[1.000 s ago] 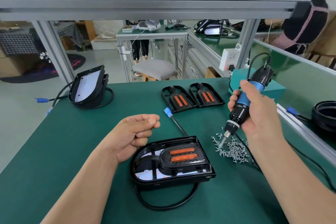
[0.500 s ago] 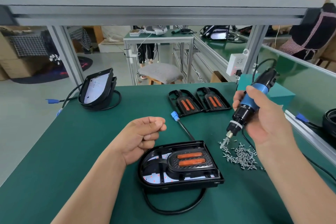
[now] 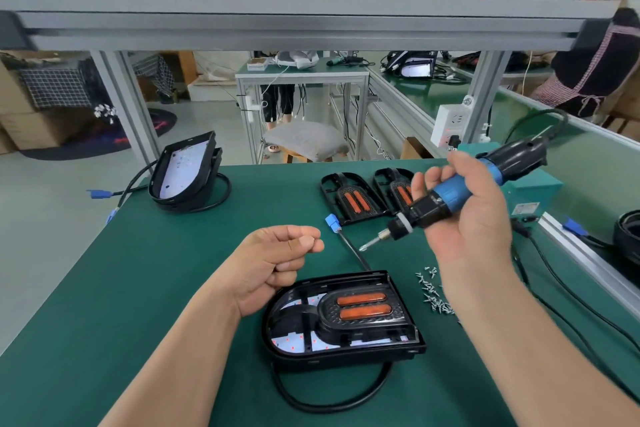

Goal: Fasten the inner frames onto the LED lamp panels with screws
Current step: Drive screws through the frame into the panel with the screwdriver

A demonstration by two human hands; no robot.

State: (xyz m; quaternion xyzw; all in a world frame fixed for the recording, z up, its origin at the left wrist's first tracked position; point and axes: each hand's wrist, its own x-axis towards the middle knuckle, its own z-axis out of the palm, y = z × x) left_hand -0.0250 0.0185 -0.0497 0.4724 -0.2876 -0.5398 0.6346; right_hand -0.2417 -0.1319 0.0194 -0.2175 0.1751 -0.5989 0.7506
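The green worktop (image 3: 138, 288) carries the LED lamp panel (image 3: 346, 359) close in front of the person, with the inner frame (image 3: 363, 308) seated inside it. Above and beyond the panel, the right hand (image 3: 474, 218) wraps its fingers round the electric screwdriver (image 3: 450, 198), bit pointing left and down. The left hand (image 3: 277, 260) hovers with its fingers curled, thumb on forefinger; whether it pinches a screw is too small to tell. The loose screws (image 3: 431, 291) lie just right of the panel. Best to bring the driver upright over a hole and steady the frame before driving.
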